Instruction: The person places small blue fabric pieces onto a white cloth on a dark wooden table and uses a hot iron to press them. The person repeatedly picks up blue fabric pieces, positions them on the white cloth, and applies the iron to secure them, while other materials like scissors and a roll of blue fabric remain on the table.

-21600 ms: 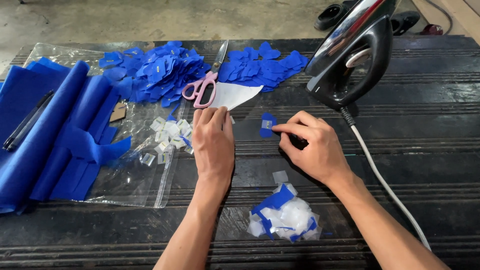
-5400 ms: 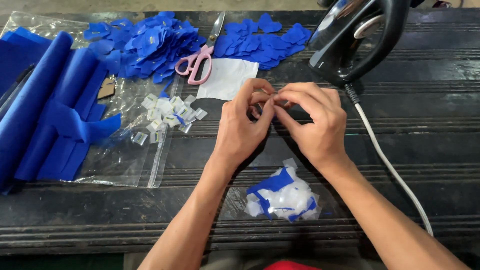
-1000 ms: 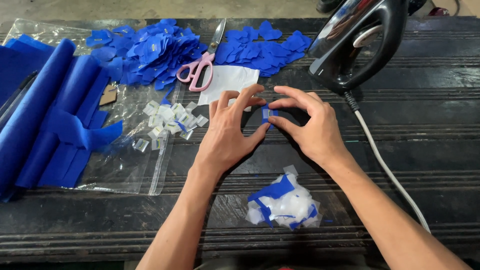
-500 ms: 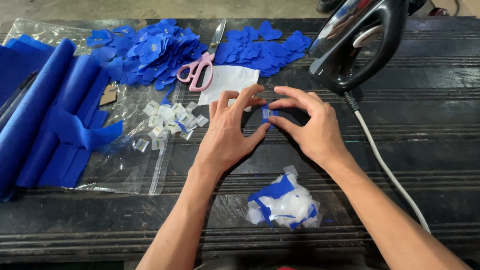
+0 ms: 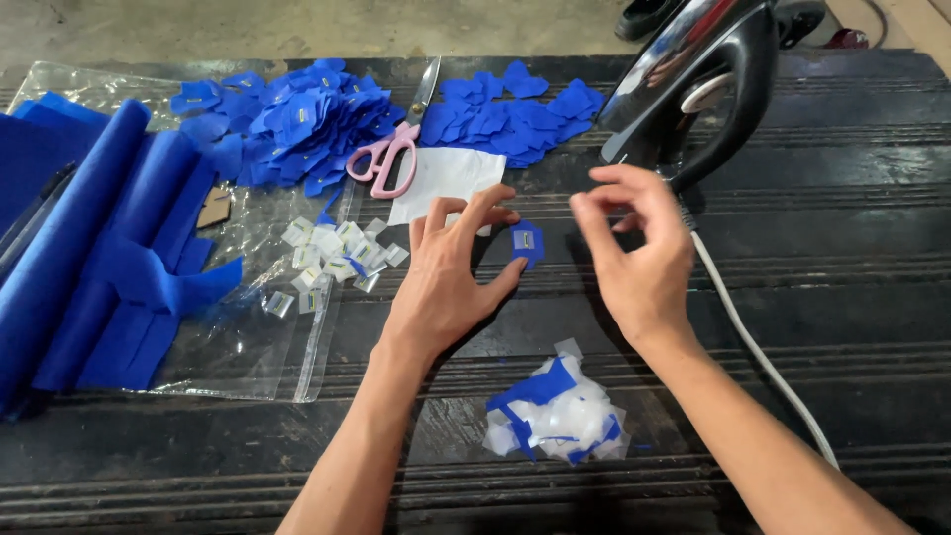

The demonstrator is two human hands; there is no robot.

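1. A heap of white and blue backing scraps point(image 5: 557, 414) is lying at lower centre, nearest the viewer.
2. The left hand point(image 5: 448, 277) is resting at centre with fingers spread wide, holding nothing; its thumb tip is lying just beside the small blue felt patch point(image 5: 526, 241).
3. The right hand point(image 5: 634, 248) is hovering right of the patch, thumb and forefinger narrowed to a near pinch, gripping nothing visible.
4. The patch is lying flat on the dark ribbed table point(image 5: 842, 297), a pale label on top. Judgement: pin one edge lightly while squaring the label.
5. Loose pale labels point(image 5: 332, 260) are lying on a clear bag, left of centre.
6. Pink-handled scissors point(image 5: 391, 159), blue cut pieces point(image 5: 287, 119) and an electric iron point(image 5: 693, 84) are occupying the upper frame.
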